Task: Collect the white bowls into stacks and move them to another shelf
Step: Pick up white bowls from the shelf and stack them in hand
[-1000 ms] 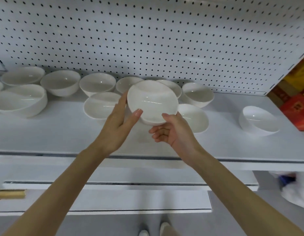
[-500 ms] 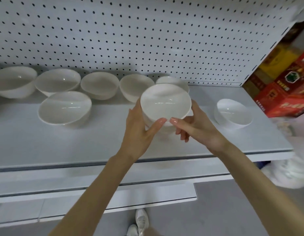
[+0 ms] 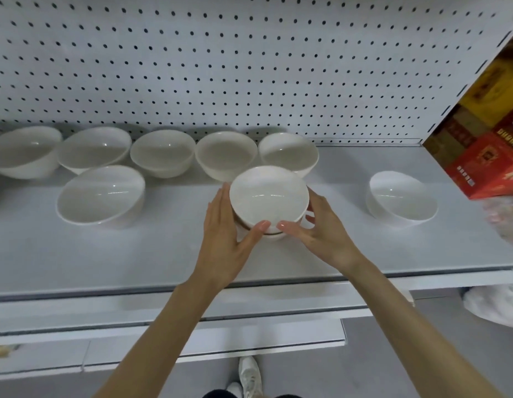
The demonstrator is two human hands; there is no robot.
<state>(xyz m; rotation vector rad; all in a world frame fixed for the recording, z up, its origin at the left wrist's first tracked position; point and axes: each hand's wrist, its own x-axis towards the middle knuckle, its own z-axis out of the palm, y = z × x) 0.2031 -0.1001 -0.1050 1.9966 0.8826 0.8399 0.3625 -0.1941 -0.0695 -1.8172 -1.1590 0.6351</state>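
Bowl stack [image 3: 268,196] — glossy, white, nested

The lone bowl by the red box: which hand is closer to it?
Right. The right hand holds the stacked bowls on the side facing the lone bowl; the left hand holds their far side, with the stack between.

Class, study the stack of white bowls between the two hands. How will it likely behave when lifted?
The stack of bowls looks glossy, so probably slippery; the left hand and right hand cupping both sides seems wise. Likely rigid but breakable if knocked against the shelf. The top bowl sits only nested, so it may shift if tilted.
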